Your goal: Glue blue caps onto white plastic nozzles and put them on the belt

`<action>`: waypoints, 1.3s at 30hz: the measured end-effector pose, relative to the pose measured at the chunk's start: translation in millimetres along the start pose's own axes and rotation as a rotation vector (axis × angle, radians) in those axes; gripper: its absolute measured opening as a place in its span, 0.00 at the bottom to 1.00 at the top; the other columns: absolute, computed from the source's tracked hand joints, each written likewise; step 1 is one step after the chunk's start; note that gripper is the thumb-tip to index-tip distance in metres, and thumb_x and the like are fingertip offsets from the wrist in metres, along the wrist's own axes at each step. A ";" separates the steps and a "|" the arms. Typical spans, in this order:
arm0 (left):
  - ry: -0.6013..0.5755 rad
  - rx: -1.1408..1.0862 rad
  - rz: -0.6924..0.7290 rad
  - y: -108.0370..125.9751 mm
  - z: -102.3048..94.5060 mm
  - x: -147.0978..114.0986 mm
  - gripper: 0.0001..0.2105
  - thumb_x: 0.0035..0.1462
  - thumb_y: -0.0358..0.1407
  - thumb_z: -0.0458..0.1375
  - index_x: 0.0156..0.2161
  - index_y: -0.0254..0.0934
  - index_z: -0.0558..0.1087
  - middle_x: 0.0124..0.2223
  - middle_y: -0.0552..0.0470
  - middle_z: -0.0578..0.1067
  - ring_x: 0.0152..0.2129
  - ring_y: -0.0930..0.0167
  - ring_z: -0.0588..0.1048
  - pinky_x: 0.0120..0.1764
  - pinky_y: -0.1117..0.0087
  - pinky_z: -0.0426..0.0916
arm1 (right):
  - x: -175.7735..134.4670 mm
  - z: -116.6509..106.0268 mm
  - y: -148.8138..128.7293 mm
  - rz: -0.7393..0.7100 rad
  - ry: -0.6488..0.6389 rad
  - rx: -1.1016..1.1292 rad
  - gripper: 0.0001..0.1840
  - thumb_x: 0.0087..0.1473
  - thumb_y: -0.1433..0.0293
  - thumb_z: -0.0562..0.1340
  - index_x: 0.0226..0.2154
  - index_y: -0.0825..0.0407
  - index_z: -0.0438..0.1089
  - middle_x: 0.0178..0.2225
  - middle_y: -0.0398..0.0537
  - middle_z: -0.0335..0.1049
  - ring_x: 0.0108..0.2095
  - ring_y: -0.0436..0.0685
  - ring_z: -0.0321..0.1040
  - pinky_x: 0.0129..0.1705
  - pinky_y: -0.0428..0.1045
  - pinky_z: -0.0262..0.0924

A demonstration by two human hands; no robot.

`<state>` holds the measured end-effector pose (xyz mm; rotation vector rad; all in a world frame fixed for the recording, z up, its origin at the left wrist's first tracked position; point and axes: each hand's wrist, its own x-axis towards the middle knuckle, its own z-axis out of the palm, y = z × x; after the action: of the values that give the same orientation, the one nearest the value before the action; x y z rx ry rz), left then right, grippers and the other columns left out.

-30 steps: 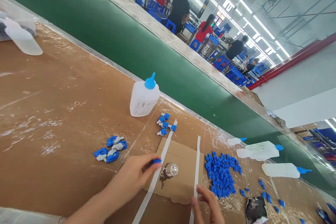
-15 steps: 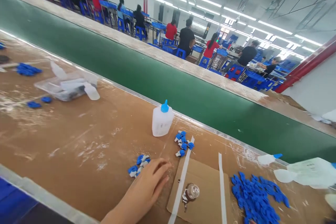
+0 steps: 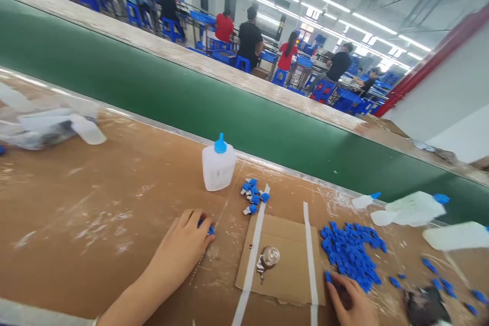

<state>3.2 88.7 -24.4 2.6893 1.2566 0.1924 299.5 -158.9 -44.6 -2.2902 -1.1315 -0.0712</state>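
Note:
My left hand (image 3: 187, 239) lies on the brown table with its fingers curled over small blue-and-white plastic pieces (image 3: 211, 229), most of them hidden under it. Lower right, my right hand (image 3: 353, 300) pinches one small blue plastic piece (image 3: 328, 276) between thumb and finger. Just beyond that hand is a big heap of blue plastic pieces (image 3: 347, 249). Between my hands a cardboard sheet (image 3: 290, 249) lies under two white tape strips, with a small clear round container (image 3: 270, 255) on it beside a dark smear. Several blue-and-white pieces (image 3: 252, 196) sit past the sheet's far left corner.
A white squeeze bottle with a blue nozzle (image 3: 218, 165) stands near the table's far edge. More bottles (image 3: 414, 209) lie at right, by a dark object (image 3: 426, 305). A plastic bag (image 3: 42, 127) is at left. Beyond runs a green conveyor belt (image 3: 248, 122); people sit farther back.
My left hand has moved left and closed over the blue-and-white pieces. My right hand has come into view by the heap, pinching a blue piece. The view has swung right.

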 end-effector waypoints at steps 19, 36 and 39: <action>-0.429 -1.652 -0.186 50.5 24.0 -44.5 0.24 0.47 0.57 0.60 0.39 0.38 0.71 0.24 0.58 0.69 0.21 0.74 0.68 0.22 0.75 0.64 | -3.2 24.1 -121.9 -0.165 -0.132 0.174 0.10 0.55 0.61 0.62 0.32 0.48 0.76 0.26 0.45 0.73 0.27 0.55 0.69 0.31 0.47 0.64; -0.528 -2.125 -0.399 51.0 33.6 -50.0 0.28 0.36 0.55 0.68 0.41 0.38 0.78 0.33 0.51 0.79 0.27 0.70 0.76 0.31 0.71 0.71 | 17.9 23.5 -124.5 -0.228 -0.274 0.049 0.11 0.52 0.60 0.64 0.31 0.48 0.77 0.25 0.45 0.75 0.23 0.54 0.67 0.28 0.46 0.64; -0.526 -2.205 -0.477 57.3 34.7 -47.2 0.27 0.33 0.53 0.70 0.39 0.38 0.80 0.34 0.49 0.80 0.30 0.67 0.78 0.34 0.68 0.73 | 11.3 22.7 -127.7 -0.109 -0.315 0.245 0.10 0.48 0.60 0.67 0.30 0.47 0.78 0.24 0.45 0.75 0.23 0.53 0.67 0.28 0.46 0.64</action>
<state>22.5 12.9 -48.7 0.4573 0.5447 0.3905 207.4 -78.6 0.2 -2.0657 -1.3406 0.3789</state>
